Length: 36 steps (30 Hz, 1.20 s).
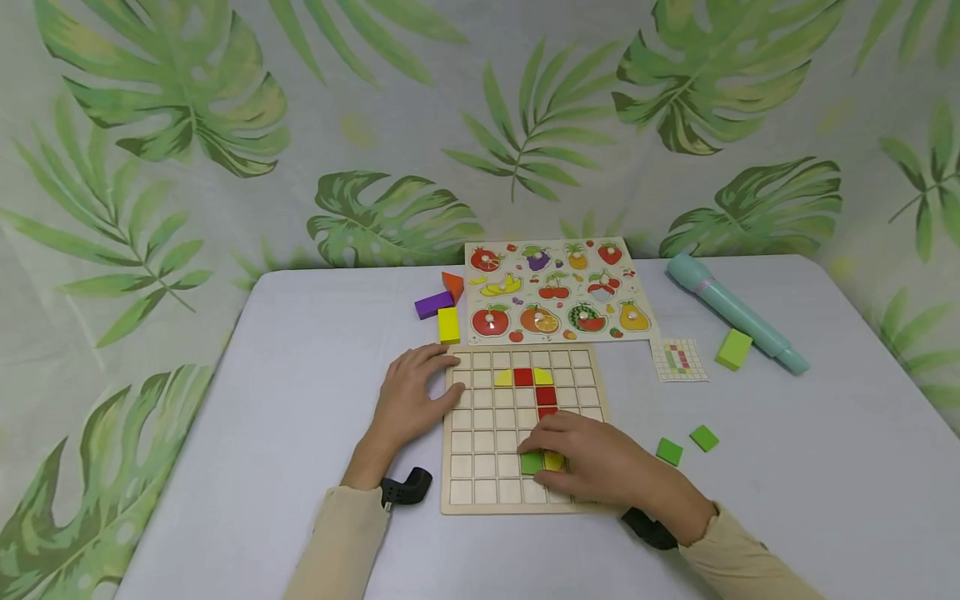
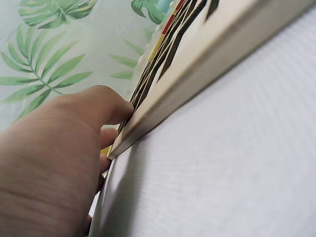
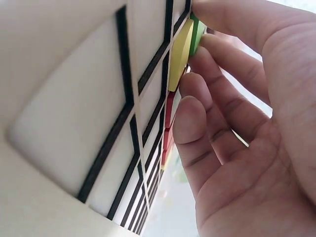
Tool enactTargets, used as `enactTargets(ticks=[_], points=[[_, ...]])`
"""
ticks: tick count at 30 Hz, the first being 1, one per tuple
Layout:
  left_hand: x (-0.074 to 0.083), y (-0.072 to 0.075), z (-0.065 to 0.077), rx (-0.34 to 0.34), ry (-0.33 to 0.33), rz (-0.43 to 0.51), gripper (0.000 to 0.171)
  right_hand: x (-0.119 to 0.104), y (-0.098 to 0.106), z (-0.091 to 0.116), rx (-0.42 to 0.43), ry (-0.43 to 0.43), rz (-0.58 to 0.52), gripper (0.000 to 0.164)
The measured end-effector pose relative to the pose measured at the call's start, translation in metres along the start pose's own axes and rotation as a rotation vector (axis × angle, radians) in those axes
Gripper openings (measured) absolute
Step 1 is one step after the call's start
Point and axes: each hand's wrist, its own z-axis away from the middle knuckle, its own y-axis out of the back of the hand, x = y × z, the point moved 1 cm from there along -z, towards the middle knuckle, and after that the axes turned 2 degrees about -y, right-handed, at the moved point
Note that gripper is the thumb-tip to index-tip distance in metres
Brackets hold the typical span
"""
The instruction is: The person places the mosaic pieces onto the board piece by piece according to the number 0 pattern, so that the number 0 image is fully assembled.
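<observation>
Green square tile (image 1: 532, 464), toward near edge of grid board (image 1: 483, 492), pinched by nearer right hand (image 1: 596, 458); left hand (image 1: 407, 402) rests relaxed on left edge.

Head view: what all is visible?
Square wooden grid board: 1, pale, centre
Flat tiles: 3 red, 3 yellow, on board
Square tiles: 3, green, board and table
Flat fruit puzzle: 1, multicoloured, behind board
Printed grid card: 1, whitish, right
Round stick: 1, teal, far right
Chunky block: 1, green, beside stick
Small blocks: 3, purple, yellow, orange, puzzle's left
Table: 1, white, beneath
Leafy backdrop: 1, whitish, behind
Sleeves: 2, beige, forearms
Wrist devices: 2, black, wrists
Left hand: 1, board's left edge
Right hand: 1, at green tile
</observation>
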Motion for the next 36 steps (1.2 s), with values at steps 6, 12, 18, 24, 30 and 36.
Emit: enactTargets(ticks=[6, 12, 18, 24, 30, 36], points=[[0.0, -0.001, 0.0, -0.011, 0.009, -0.011, 0.036, 0.0, 0.0, 0.002, 0.0, 0.005, 0.01, 0.031], [0.001, 0.0, 0.001, -0.008, 0.008, -0.006, 0.036, 0.002, 0.005, 0.008, 0.005, -0.001, 0.015, 0.031], [0.001, 0.0, 0.0, -0.006, 0.004, -0.004, 0.036, 0.018, 0.016, 0.027, 0.062, -0.048, 0.023, 0.031], [0.0, 0.0, 0.0, -0.015, 0.011, -0.012, 0.037, 0.038, 0.026, 0.05, 0.093, -0.102, 0.027, 0.03], [0.0, 0.0, 0.0, -0.014, 0.015, -0.01, 0.037, 0.052, 0.031, 0.07, 0.094, -0.156, 0.021, 0.032], [0.001, 0.001, 0.0, -0.015, 0.014, -0.006, 0.037, 0.059, 0.032, 0.088, 0.056, -0.173, -0.009, 0.032]])
